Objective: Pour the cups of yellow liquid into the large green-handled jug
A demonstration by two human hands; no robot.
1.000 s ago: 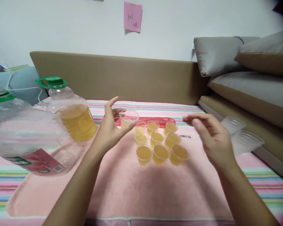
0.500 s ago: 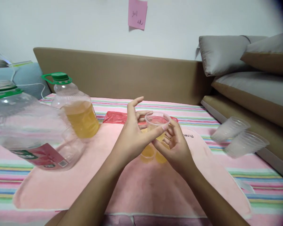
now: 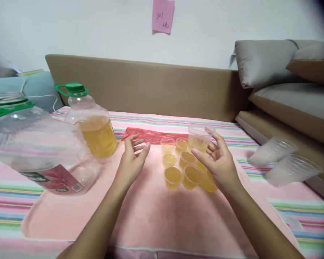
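My right hand (image 3: 217,156) grips a clear plastic cup (image 3: 198,136) between thumb and fingers, holding it upright over a group of other cups. Yellow liquid shows through its lower part, though whether this is in it or behind it I cannot tell. Below stand several cups of yellow drink, among them a front cup (image 3: 193,175) and a front-left cup (image 3: 173,175). My left hand (image 3: 132,158) hovers to the left of the group, fingers apart, with nothing in it. Parts of the right-hand cups are hidden by my right hand.
At left stand a large empty-looking jug (image 3: 43,144) and a green-capped jug (image 3: 97,133) partly full of yellow drink. A red plastic bag (image 3: 151,136) lies behind the cups. Two stacks of clear cups, including the nearer stack (image 3: 293,169), lie at right beside cushions (image 3: 294,100).
My left hand has come away from the cup and moved left. My right hand has carried the cup to the right, uncovering the filled cups. The view has shifted slightly.
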